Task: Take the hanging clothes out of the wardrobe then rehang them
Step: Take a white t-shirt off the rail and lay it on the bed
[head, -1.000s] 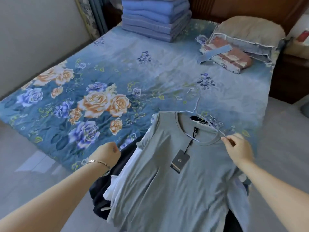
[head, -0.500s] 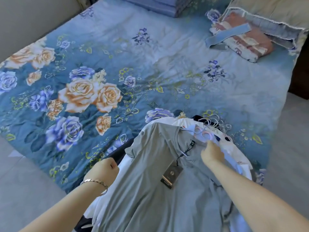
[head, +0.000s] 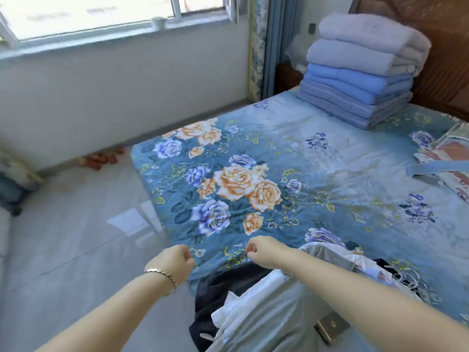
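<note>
A pile of clothes lies on the near corner of the bed: a grey T-shirt (head: 269, 318) on top with a dark tag (head: 331, 326), a white garment (head: 241, 302) and a dark garment (head: 215, 288) under it. Pale wire hangers (head: 406, 279) stick out at the pile's right end. My right hand (head: 261, 251) hovers over the bed just left of the pile, fingers curled, holding nothing. My left hand (head: 175, 262), with a bracelet on the wrist, is a fist beside the bed's edge and also holds nothing.
The bed has a blue floral cover (head: 253, 189). A stack of folded blankets (head: 360, 77) stands at its far end. A folded patterned cloth (head: 446, 163) lies at the right. Grey floor tiles (head: 76, 250) stretch left toward the wall under a window.
My right hand has let go of the T-shirt's hanger and moved left off the pile. My head has turned up and to the left, so the window is now in view.
</note>
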{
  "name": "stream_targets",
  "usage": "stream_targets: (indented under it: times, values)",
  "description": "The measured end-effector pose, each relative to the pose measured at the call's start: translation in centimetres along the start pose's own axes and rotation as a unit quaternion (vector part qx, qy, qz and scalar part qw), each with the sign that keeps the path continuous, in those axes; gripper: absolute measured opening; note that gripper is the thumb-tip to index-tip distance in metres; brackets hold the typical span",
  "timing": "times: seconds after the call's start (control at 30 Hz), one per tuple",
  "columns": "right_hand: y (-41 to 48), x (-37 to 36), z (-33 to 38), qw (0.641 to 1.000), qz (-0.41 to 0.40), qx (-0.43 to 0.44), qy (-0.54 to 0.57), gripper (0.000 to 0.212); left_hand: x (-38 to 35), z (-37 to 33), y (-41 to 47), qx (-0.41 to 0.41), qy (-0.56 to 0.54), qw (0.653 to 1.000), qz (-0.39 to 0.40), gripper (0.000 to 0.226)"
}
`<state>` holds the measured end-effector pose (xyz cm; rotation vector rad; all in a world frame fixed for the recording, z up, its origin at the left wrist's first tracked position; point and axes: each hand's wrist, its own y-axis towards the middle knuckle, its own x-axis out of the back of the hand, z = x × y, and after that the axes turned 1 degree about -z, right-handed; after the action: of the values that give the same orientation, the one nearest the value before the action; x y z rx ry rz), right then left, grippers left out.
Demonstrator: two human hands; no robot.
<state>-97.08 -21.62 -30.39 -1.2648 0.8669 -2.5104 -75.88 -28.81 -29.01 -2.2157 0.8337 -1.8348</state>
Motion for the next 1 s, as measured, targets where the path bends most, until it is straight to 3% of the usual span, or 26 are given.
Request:
stream_targets:
  times: [0.13, 0.27, 0.5, 0.73, 1.0]
  values:
    - [-1.2, -1.1, 15.8, 0.985, -0.015, 0.123, -0.121, 0.030, 6.7, 10.7, -5.9, 0.052, 0.006, 0.995, -0.083, 0.014]
    - [-3.9, -4.6, 31.2, 0.953, -0.043, 0.245, -0.172, 0.031, 11.9, 22.3, -13.5, 0.136, -0.004, 0.977, -0.165, 0.014]
    - [-9.2, -14.8, 53.9, 0.866, 0.025, 0.426, -0.259, 0.029, 14.9, 40.2, -29.3, 0.336, -0.073, 0.905, -0.249, 0.022]
    - [-18.0, -26.0, 70.1, 0.708, 0.089, 0.622, -0.322, 0.030, 14.6, 50.1, -45.9, 0.534, -0.138, 0.771, -0.318, 0.017]
    - [-29.7, -36.5, 79.0, 0.533, 0.164, 0.770, -0.311, 0.027, 12.5, 50.0, -63.0, 0.707, -0.137, 0.589, -0.367, 0.013]
